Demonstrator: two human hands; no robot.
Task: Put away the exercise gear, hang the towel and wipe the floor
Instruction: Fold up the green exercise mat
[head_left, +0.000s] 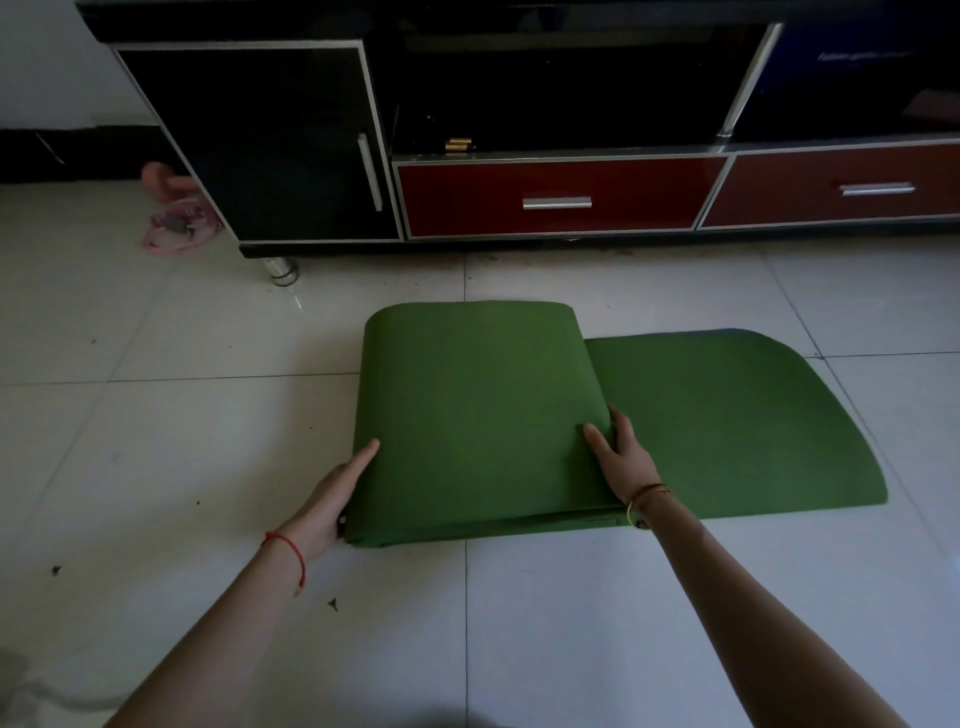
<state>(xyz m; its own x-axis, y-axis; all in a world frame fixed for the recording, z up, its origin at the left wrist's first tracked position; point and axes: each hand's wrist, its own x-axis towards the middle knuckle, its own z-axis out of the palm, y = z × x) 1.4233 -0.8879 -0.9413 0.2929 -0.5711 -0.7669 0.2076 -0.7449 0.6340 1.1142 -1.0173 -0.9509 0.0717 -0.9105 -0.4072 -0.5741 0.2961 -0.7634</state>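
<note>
The flat green foam exercise mat (467, 415) lies on the white tiled floor (156, 415), loosely folded from the left. The left hand (332, 499) lies straight-fingered against the fold's left edge. The right hand (621, 457) grips the fold's right edge — thumb on top, fingers beneath.

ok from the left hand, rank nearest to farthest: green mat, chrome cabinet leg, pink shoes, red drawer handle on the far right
1. Green mat, touching the left hand.
2. Chrome cabinet leg, ahead on the floor.
3. Pink shoes, far left by the cabinet.
4. Red drawer handle, far right.
</note>
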